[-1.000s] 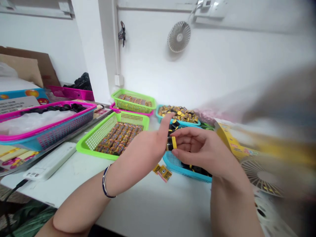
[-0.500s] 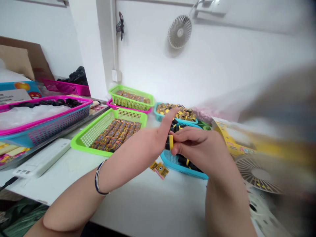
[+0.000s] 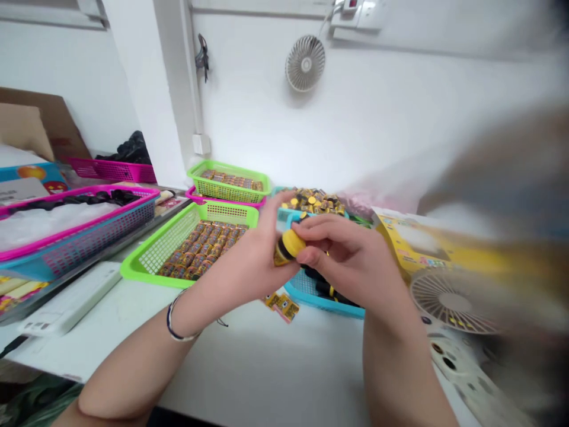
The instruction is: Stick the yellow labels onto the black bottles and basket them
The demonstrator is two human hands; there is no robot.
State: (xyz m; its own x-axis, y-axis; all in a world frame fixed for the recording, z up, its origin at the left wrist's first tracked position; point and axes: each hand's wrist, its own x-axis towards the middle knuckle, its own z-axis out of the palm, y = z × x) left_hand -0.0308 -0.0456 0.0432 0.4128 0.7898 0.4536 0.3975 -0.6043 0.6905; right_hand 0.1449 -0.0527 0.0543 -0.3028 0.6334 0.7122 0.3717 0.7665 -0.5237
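A small yellow-and-black cylinder point(image 3: 291, 244) with a patterned gold side is between my two hands, its round yellow end turned toward the right. My left hand point(image 3: 260, 252) is closed around its patterned end, the fingers mostly hidden behind it. My right hand point(image 3: 349, 243) pinches at the yellow end with thumb and forefinger. Beneath the hands sits a blue basket point(image 3: 306, 296) with black and yellow pieces in it. Several small printed gold labels point(image 3: 283, 305) lie on the white table point(image 3: 284, 362) just in front of that basket.
On the left, a green basket point(image 3: 133, 270) holds rows of patterned cylinders, with another green basket point(image 3: 229, 193) behind. A farther blue basket point(image 3: 342, 212) carries yellow-capped pieces. A white power strip point(image 3: 73, 296), a fan point(image 3: 453, 301) and a yellow box point(image 3: 411, 237) flank the work area.
The cylinder has turned so its yellow end and patterned side show more. My left index finger has lowered toward it. The view has shifted slightly.
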